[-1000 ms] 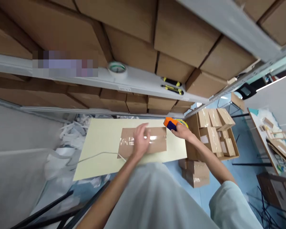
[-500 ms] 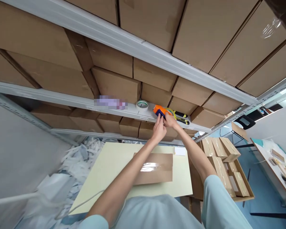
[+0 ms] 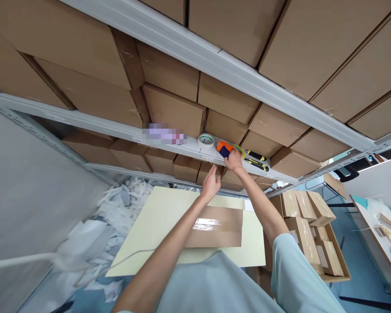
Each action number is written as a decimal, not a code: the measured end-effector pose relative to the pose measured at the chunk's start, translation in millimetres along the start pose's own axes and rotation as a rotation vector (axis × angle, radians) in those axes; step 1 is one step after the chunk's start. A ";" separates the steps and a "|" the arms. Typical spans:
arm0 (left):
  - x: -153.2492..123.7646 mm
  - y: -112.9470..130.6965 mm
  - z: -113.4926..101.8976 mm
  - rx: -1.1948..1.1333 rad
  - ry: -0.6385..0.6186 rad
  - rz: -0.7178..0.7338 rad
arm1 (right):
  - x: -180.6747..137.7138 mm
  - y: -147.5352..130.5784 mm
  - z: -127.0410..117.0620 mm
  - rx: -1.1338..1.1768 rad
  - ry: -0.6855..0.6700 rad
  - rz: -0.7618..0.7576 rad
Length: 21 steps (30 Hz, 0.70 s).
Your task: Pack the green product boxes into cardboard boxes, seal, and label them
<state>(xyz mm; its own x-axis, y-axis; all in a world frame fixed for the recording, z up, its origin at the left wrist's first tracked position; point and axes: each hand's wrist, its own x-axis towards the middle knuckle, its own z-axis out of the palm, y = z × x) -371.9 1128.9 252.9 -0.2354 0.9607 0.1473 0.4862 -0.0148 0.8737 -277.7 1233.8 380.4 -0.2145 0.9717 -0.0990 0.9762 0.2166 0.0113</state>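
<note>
My right hand is raised to the white shelf ledge and rests on an orange and blue tape dispenser that sits there. Just below the ledge, my left hand hangs in the air with its fingers loosely apart and nothing in it. A flat brown cardboard box, sealed with a strip of clear tape, lies on the pale yellow table under my arms. A roll of tape stands on the ledge left of the dispenser.
Two yellow-and-black utility knives lie on the ledge to the right. Brown cartons fill the shelves above and below. An open carton of small taped boxes stands at the right. White paper scraps are heaped left of the table.
My right hand carried the tape dispenser from the table up onto the shelf ledge. My left hand left the box, rose to the dispenser, then dropped slightly away from it.
</note>
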 end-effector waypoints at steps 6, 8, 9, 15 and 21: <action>35.6 -5.4 -45.4 0.103 0.154 0.114 | -15.0 -26.9 -6.5 -0.050 0.289 -0.221; 61.3 0.4 -68.2 0.175 0.187 0.212 | -8.0 -43.1 -10.7 -0.068 0.245 -0.325; 74.0 4.0 -78.8 0.220 0.185 0.238 | -2.4 -51.7 -12.7 -0.079 0.212 -0.362; 110.2 15.4 -116.5 0.475 -0.040 0.245 | 24.3 -88.2 -15.4 -0.093 0.061 -0.414; 53.9 -19.0 -123.7 0.485 -0.017 0.372 | -26.3 -71.8 40.4 -0.090 0.130 -0.489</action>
<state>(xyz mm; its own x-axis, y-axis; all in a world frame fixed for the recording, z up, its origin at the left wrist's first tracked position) -497.9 1146.7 301.6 0.0352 0.9197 0.3911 0.8619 -0.2261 0.4539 -340.9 1188.9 342.0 -0.6528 0.7575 0.0107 0.7556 0.6500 0.0808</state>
